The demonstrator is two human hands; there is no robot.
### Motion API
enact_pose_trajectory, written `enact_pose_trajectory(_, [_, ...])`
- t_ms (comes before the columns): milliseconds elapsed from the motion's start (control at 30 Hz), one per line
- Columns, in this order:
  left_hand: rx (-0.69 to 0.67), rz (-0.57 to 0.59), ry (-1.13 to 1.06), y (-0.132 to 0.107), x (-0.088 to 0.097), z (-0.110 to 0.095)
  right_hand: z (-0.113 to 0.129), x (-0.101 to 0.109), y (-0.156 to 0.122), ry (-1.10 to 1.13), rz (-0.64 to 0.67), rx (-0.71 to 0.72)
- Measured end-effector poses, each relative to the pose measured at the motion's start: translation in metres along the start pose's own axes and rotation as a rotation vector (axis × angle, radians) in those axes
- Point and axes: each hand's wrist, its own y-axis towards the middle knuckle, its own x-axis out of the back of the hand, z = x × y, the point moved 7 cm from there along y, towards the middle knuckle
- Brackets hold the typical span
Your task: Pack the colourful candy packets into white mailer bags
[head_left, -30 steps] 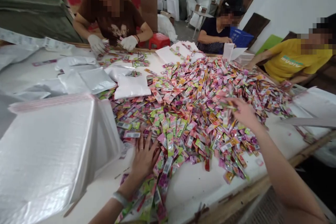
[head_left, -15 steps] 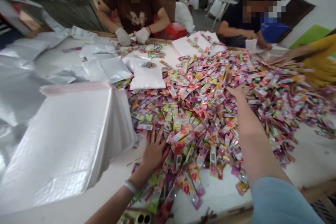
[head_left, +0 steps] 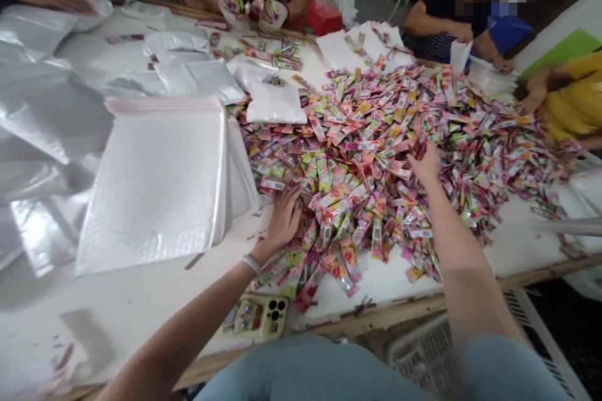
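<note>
A wide heap of small colourful printed sachets (head_left: 371,156) covers the middle and right of the table. My left hand (head_left: 285,216) rests on the heap's near left edge, fingers stretched over the sachets and nothing clearly gripped. Deeper in the pile, my right hand (head_left: 426,166) has its fingers closed around some sachets, partly hidden among the others. Left of my left hand lies a stack of white bubble mailers (head_left: 160,182) with pinkish flap edges. Beyond the stack sits a plump white mailer (head_left: 277,103).
A phone in a yellow case (head_left: 256,316) lies by the wooden table edge. Silvery filled mailers (head_left: 47,100) crowd the left side. Across the table, gloved hands (head_left: 273,15) hold sachets; another person's hands (head_left: 463,34) handle a white packet. A plastic crate (head_left: 423,351) stands below.
The view has tipped downward. My right hand's fingers have drawn together around sachets; my left hand stays at the heap's edge. The gloved co-worker has lifted sachets, and an arm appears at far left.
</note>
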Motion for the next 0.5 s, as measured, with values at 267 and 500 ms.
enact_pose_trajectory(267, [0.071,-0.197,-0.275,0.015,0.023,-0.012,0.111,0.07,-0.14,0.188,0.164,0.551])
enact_pose_trajectory(500, [0.008,0.288,0.135,0.01,0.005,-0.046,0.11,-0.033,-0.238,-0.072,0.563,0.581])
